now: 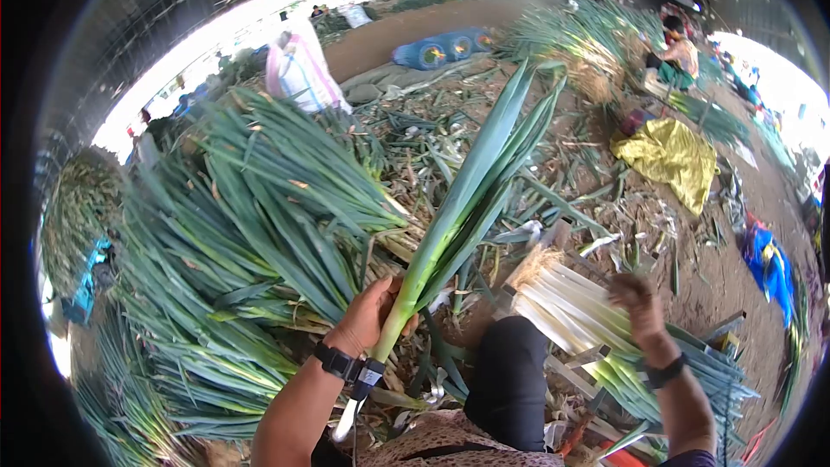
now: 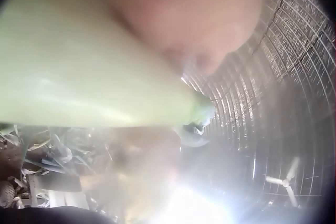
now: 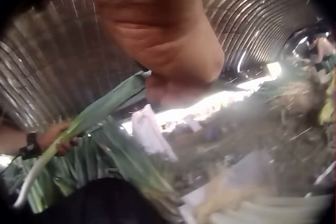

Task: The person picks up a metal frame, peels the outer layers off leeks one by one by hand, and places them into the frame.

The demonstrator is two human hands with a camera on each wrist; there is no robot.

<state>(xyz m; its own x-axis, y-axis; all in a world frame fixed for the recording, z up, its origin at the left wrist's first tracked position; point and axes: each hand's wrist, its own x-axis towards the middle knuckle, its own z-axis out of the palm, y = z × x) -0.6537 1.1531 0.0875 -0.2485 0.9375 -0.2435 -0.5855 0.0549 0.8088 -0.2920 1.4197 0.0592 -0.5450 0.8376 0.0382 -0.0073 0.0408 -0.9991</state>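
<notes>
Leek (image 1: 447, 225) gripped mid-view by left hand (image 1: 370, 318), leaves (image 1: 488, 138) pointed to 1 o'clock, base (image 1: 345, 420) to 7; flanked by leek pile (image 1: 233, 242) at 9, leek bundle (image 1: 575, 307) at 4. Right hand (image 1: 637, 301) blurred; grip cannot be told.

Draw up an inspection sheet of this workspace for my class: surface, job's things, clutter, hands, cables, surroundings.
Surface: earth ground, littered with leaf scraps.
Job's things: held leek; leek heap; leek row in a frame, roots at one end.
Clutter: leaf scraps, crumpled yellow sheet.
Hands: left hand grips the held leek; right hand, blurred, is by the leek row, contact unclear.
Cables: nothing seen.
Surroundings: curved roof, fan, another person.
</notes>
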